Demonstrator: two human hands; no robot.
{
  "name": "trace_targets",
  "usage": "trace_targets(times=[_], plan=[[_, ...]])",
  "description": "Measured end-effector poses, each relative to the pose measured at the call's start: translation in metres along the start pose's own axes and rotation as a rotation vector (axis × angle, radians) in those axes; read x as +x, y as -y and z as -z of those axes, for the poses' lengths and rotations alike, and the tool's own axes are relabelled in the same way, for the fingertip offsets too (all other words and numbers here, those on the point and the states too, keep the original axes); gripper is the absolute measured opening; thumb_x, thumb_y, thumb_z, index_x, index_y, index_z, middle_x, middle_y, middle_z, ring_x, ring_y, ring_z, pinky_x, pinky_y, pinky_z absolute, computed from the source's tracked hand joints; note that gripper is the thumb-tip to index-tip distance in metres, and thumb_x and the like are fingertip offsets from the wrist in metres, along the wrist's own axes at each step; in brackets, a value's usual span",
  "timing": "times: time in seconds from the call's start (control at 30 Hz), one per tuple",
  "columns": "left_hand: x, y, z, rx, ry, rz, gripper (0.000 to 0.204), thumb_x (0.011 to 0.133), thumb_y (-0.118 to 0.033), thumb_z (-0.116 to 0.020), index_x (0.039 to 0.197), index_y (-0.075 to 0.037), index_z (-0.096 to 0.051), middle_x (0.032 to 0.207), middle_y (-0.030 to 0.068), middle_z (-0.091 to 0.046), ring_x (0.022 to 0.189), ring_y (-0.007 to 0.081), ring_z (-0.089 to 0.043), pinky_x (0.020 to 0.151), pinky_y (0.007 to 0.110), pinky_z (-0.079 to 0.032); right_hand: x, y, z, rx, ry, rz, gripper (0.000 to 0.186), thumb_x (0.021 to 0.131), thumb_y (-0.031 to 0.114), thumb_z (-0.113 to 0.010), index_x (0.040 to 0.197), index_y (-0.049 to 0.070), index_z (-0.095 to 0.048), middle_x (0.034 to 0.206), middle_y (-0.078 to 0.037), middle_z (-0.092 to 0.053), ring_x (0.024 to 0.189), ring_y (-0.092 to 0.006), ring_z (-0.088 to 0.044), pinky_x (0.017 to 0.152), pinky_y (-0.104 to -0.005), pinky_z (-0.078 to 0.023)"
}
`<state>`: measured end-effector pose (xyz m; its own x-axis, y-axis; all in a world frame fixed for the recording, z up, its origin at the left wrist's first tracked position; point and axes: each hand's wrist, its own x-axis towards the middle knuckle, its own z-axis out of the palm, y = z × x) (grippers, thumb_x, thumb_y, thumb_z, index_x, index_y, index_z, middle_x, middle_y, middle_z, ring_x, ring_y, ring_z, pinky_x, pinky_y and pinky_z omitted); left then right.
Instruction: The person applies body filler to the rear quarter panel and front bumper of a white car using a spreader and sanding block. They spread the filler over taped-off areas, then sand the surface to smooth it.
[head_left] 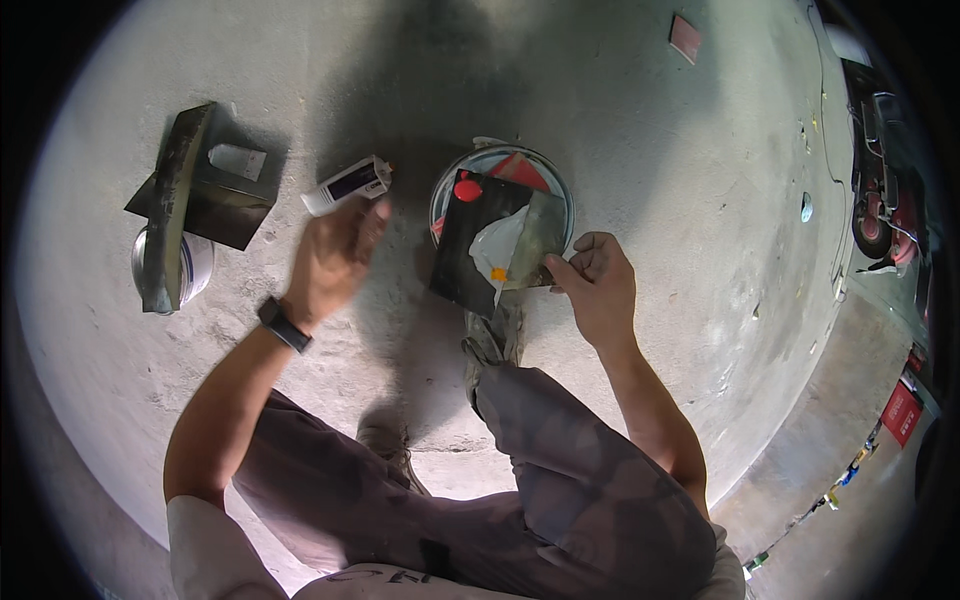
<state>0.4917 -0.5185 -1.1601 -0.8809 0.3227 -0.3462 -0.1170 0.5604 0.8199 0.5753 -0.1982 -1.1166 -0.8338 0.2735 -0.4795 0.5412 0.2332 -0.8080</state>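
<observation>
While the right hand pinches the lower right corner of a grey blade between thumb and fingers, my attention goes to the dark board at the centre of the frame, where the white paste lies in a smear partly bordered by that blade. The board sits across a round tub and juts past its lower rim, so I judge that hard pressure near the board's lower corner could tip it and send paste toward the shoe just below it in view. The red cap near the board's upper left corner looks loose to me, and the same tilt could roll it off. A small orange piece lies at the paste's lower edge; a careless stroke could drag it into the paste. Because the blade is gripped only by a corner, it could twist if the paste resists. The left hand is blurred at a white tube, left of centre, and I cannot tell whether its fingers hold it; a loose hold could let it roll across the concrete floor.
</observation>
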Motion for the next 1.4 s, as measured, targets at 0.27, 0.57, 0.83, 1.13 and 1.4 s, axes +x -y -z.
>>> trace_targets(times=[0.27, 0.57, 0.83, 1.13, 1.4], plan=[[-0.04, -0.044, -0.015, -0.789, 0.301, 0.186, 0.025, 0.107, -0.023, -0.066, 0.102, 0.001, -0.069, 0.084, 0.0032, -0.07, 0.075, 0.0088, -0.068, 0.069, 0.027, -0.059, -0.019, 0.016, 0.005, 0.178, 0.058, -0.031, 0.025, 0.1, 0.003, -0.065, 0.121, -0.01, -0.06, 0.095, -0.006, -0.066, 0.087, -0.014, -0.067, 0.078, -0.0311, -0.06], [-0.157, -0.086, 0.071, -1.252, 0.0, 0.137, 0.024, 0.108, -0.027, -0.065, 0.105, -0.003, -0.068, 0.091, -0.0016, -0.063, 0.079, 0.0052, -0.066, 0.073, 0.024, -0.056, 0.018, 0.093, -0.024, 0.306, 0.269, 0.274, 0.033, 0.085, 0.003, -0.044, 0.108, -0.004, -0.067, 0.086, -0.006, -0.066, 0.072, -0.009, -0.055, 0.07, -0.0244, -0.048], [-0.24, -0.057, 0.149, -1.681, -0.782, -0.206, 0.015, 0.11, -0.024, -0.057, 0.108, -0.01, -0.063, 0.089, -0.0001, -0.066, 0.076, 0.0095, -0.063, 0.071, 0.03, -0.05, 0.041, 0.141, -0.316, -1.27, 0.764, 0.968, 0.056, 0.097, 0.055, -0.064, 0.097, 0.001, -0.075, 0.095, -0.022, -0.076, 0.096, -0.04, -0.074, 0.085, -0.0485, -0.058], [-0.362, -0.048, 0.15, -1.723, -1.271, 0.0, 0.018, 0.11, -0.023, -0.057, 0.119, -0.01, -0.066, 0.093, -0.0011, -0.065, 0.078, 0.0083, -0.053, 0.071, 0.026, -0.044, 0.01, 0.185, -0.387, -1.607, 0.906, 1.093, 0.026, 0.091, 0.018, -0.057, 0.087, 0.004, -0.078, 0.098, -0.022, -0.077, 0.098, -0.0378, -0.075, 0.087, -0.0476, -0.057], [-0.47, -0.111, 0.108, -2.198, -1.527, 0.213, 0.014, 0.108, -0.022, -0.064, 0.104, -0.009, -0.066, 0.087, -0.0039, -0.063, 0.081, 0.0099, -0.062, 0.077, 0.028, -0.051, -0.147, 0.382, -0.29, -2.147, 0.901, 0.827, 0.029, 0.089, 0.016, -0.056, 0.1, 0.004, -0.081, 0.106, -0.022, -0.077, 0.106, -0.0394, -0.073, 0.097, -0.0476, -0.056]])
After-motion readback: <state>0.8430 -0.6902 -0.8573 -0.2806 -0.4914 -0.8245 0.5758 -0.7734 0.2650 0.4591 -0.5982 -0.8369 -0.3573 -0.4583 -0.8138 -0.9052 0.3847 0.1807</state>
